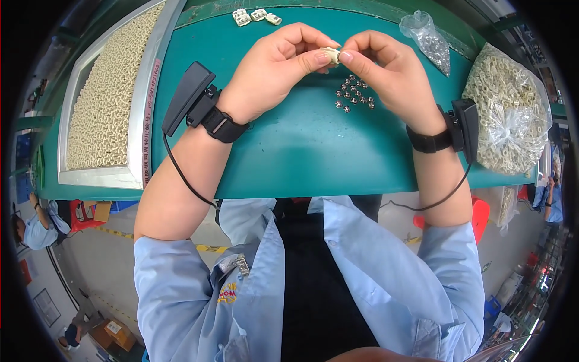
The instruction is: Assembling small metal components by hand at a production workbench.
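Writing (151, 120) in dark red print, part of it characters, runs along the right side of a silver-grey metal-framed tray (99, 177) at the left of the frame, spread with small cream pieces (108, 105). At upper centre, our left hand (265, 72) and right hand (392, 72) meet, both clamped on a small cream-coloured block (330, 55) held over the green counter (301, 157). Just below it lie loose, shiny silver balls (354, 93). Near the top edge, left of centre, cream blocks with dark marks (241, 17) are too small for us to read. At far right sits a bulging clear plastic bag (506, 114) of cream parts. Red and yellow embroidery (227, 293) marks our light-blue shirt (181, 289).
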A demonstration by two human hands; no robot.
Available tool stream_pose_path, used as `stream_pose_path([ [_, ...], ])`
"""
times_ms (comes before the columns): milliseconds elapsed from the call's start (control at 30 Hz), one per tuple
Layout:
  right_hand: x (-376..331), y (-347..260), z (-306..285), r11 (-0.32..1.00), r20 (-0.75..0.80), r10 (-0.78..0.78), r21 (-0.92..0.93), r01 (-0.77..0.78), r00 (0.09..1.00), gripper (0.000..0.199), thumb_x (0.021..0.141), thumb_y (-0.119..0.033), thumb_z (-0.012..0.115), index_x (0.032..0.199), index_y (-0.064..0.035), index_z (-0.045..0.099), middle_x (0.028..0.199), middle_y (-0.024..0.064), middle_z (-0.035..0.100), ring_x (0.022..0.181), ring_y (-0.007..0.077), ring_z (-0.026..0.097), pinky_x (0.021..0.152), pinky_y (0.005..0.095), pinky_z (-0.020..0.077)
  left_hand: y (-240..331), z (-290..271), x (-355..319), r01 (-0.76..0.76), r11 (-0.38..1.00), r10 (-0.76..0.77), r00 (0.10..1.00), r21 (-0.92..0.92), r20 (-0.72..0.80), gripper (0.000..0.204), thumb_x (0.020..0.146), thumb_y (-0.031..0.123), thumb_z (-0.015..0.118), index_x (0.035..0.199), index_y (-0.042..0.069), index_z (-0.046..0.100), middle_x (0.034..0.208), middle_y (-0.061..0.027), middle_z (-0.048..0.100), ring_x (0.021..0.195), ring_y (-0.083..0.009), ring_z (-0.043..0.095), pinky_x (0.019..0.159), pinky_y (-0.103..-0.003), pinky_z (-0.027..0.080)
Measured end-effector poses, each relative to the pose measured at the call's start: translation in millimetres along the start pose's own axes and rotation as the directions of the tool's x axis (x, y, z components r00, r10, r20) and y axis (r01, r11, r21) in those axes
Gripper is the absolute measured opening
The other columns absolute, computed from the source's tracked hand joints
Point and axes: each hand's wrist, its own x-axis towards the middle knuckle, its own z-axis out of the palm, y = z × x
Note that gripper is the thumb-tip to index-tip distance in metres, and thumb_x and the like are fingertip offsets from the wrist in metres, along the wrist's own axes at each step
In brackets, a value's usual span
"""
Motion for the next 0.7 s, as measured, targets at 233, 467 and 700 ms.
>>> stream_pose_path([
  [233, 0.0, -1.7, 4.5, 0.981, 0.036, 0.058, 0.185, -0.064, 0.998, 0.018, 0.092, -0.019, 0.062, 0.098, -0.0021, 0.058, 0.088, -0.0031, 0.056, 0.08, 0.0028, 0.049, 0.07, 0.0176, 0.0399, 0.7, 1.5, -0.9, -0.044, 0.998, 0.045, 0.999, 0.034, -0.028, 0.016, 0.091, 0.01, 0.062, 0.104, 0.002, 0.06, 0.098, -0.0044, 0.065, 0.091, -0.0113, 0.061, 0.082, -0.024, 0.05],
  [467, 0.5, 3.8, 10.6, 0.95, 0.006, -0.038, 0.311, 0.034, 0.999, 0.015, 0.091, -0.014, 0.062, 0.099, -0.0015, 0.057, 0.091, -0.0016, 0.057, 0.084, 0.0059, 0.053, 0.075, 0.0208, 0.0433, 1.9, 1.2, -1.2, -0.117, 0.982, 0.125, 0.991, 0.15, -0.048, 0.014, 0.09, 0.008, 0.063, 0.102, 0.002, 0.061, 0.097, -0.0048, 0.066, 0.092, -0.0109, 0.062, 0.084, -0.023, 0.05],
  [700, -0.8, 0.0, 8.3, 0.98, -0.051, -0.198, 0.001, 0.198, 0.979, 0.015, 0.09, -0.009, 0.062, 0.101, 0.0003, 0.058, 0.094, 0.0013, 0.06, 0.086, 0.0084, 0.056, 0.078, 0.0228, 0.0454, 5.1, 1.4, -0.4, -0.068, 0.997, 0.069, 0.997, 0.036, -0.046, 0.015, 0.09, 0.009, 0.063, 0.103, 0.001, 0.062, 0.098, -0.0052, 0.066, 0.093, -0.0109, 0.062, 0.085, -0.024, 0.05],
])
